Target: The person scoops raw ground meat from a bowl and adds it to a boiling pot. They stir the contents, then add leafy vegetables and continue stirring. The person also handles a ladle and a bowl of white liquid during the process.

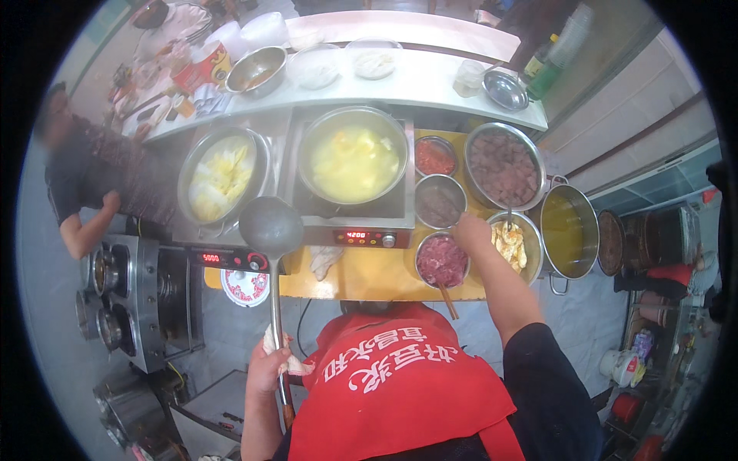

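My left hand point(270, 366) is closed around the long handle of a metal ladle point(275, 305), with a whitish cloth point(297, 364) also in the grip. The ladle's broad bowl point(271, 226) is up beside a pan of yellowish-white leafy pieces point(223, 183). My right hand point(474, 233) is at the right rim of a small metal bowl point(441, 201) with dark brownish-grey contents. Its fingertips are partly hidden, so whether they grip something cannot be told. Just below lies a bowl of raw meat point(443, 259) with chopsticks point(448, 301); fried egg-like pieces point(508, 246) fill another bowl.
A wide pot of pale yellow broth point(354, 155) sits on an induction cooker point(369, 237). Farther right are chopped red peppers point(435, 157), dark meat chunks point(503, 167) and a deep oil-filled pot point(569, 230). A person point(95, 178) stands at left; a white counter point(426, 80) spans the back.
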`<state>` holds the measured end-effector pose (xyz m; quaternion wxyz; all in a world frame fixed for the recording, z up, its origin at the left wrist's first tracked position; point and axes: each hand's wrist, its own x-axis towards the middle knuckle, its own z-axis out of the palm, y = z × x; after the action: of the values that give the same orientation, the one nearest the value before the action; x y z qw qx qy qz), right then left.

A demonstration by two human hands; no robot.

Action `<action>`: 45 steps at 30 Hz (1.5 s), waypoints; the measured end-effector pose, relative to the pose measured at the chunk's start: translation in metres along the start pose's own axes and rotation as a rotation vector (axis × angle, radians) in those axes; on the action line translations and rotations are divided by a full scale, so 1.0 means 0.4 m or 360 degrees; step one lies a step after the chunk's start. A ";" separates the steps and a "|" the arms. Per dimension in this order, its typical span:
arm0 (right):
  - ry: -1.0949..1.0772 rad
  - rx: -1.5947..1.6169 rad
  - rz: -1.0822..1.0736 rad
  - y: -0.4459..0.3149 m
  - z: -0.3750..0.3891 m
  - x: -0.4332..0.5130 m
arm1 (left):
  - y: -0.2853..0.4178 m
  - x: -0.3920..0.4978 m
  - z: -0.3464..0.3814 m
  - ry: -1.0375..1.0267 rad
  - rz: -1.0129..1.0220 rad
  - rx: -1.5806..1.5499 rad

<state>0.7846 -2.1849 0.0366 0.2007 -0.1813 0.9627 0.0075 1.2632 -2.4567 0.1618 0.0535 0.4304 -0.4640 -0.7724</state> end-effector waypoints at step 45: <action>-0.0578 0.0688 -0.0069 -0.351 0.178 -0.063 | 0.042 0.005 -0.134 -0.0036 -0.0090 -0.0001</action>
<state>0.8827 -2.3012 -0.0108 0.4038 -0.1506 0.8862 -0.1699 1.2948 -2.5030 0.1628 0.0265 0.4346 -0.4520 -0.7785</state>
